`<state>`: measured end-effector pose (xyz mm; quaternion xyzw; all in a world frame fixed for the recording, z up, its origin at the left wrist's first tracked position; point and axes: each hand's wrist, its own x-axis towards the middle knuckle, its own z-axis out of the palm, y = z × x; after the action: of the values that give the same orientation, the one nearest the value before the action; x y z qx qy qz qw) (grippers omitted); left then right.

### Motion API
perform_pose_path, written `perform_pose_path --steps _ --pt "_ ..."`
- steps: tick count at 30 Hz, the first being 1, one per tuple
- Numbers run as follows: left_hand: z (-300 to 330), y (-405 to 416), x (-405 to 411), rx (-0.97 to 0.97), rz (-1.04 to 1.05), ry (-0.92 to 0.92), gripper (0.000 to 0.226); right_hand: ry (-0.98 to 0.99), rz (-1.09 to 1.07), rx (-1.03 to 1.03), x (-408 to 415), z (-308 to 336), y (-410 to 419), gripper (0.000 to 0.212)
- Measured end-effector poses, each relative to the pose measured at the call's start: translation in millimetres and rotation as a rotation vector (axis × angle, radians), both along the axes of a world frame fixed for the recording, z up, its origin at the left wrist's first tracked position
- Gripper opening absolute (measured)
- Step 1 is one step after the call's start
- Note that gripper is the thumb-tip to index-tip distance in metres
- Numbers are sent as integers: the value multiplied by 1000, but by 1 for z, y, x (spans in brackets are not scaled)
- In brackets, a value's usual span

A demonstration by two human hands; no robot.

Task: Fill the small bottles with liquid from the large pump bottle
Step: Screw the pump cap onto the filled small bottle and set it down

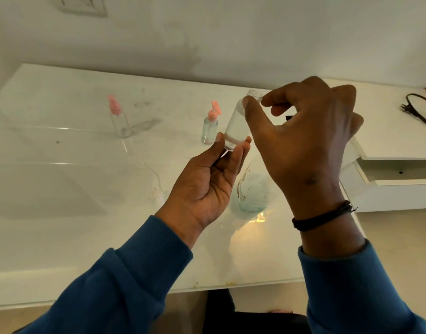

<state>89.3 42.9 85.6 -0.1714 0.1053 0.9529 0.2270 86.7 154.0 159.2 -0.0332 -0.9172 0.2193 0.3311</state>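
uncapped small bottle [236, 126] held above desk [62, 189], nearly empty | left hand [207, 182] fingers pinch its base, right hand [301, 131] fingers pinch neck | far capped bottle [210, 127] looks filled | far-left bottle [120, 121] empty | large bottle [251, 191] near

A: Item one, the table [62, 179]?
B: Showing as white, glossy, smooth, reflecting light.
A: The small bottles?
B: Uncapped bottle [237, 124] appearing as clear plastic; two capped bottles [209, 128] [121, 122] wearing pink plastic pumps.
A: Sleeves [134, 280]?
B: Blue ribbed knit cloth, looking matt.
A: Wristband [324, 216]?
B: Black, looking braided.
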Motion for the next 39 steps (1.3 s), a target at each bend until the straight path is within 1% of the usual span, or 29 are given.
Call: perform_pose_path --steps 4,7,8,9,10,11,13,14,15,16,17,19,21,24,29,35,39 --pt "-1 1 0 -6 -37 25 40 11 25 -29 0 1 -1 35" --pt "-1 0 2 -31 -21 46 44 74 61 -35 -1 0 -2 32" --pt "0 0 3 -71 -4 67 46 95 74 -42 -1 -1 -3 31" --pt "1 0 3 -152 20 97 46 118 85 -48 -1 -1 -3 31" --pt "2 -1 3 -288 45 140 46 139 92 -51 -2 -1 -3 31" --pt "4 -1 2 -474 71 199 47 156 98 -49 -2 -1 -4 30" --pt "7 -3 1 -843 148 360 58 181 110 -27 -1 -1 -7 30" --pt "6 -6 0 -962 220 442 60 189 118 -18 -1 -2 -9 31" --pt "6 -10 -3 -1037 297 519 57 191 125 -14 0 -2 -11 31" --pt "5 -16 -6 -1073 349 600 51 189 129 -13 0 -3 -13 32" --pt "3 -23 -9 -1083 354 682 49 186 132 -13 1 -3 -15 32" --pt "1 -35 -14 -1069 275 817 52 184 129 -20 2 -6 -19 31" --pt "-1 -42 -18 -1141 218 877 52 183 136 -49 3 -9 -22 28" --pt "-2 -43 -18 -1283 254 889 50 167 146 -79 4 -15 -24 30" --pt "2 -42 -16 -1409 299 913 46 148 156 -114 2 -20 -24 30" --pt "0 -38 -17 -1420 338 917 42 149 161 -112 3 -19 -24 30" --pt "-4 -38 -18 -1437 360 909 41 153 147 -61 4 -19 -23 31"
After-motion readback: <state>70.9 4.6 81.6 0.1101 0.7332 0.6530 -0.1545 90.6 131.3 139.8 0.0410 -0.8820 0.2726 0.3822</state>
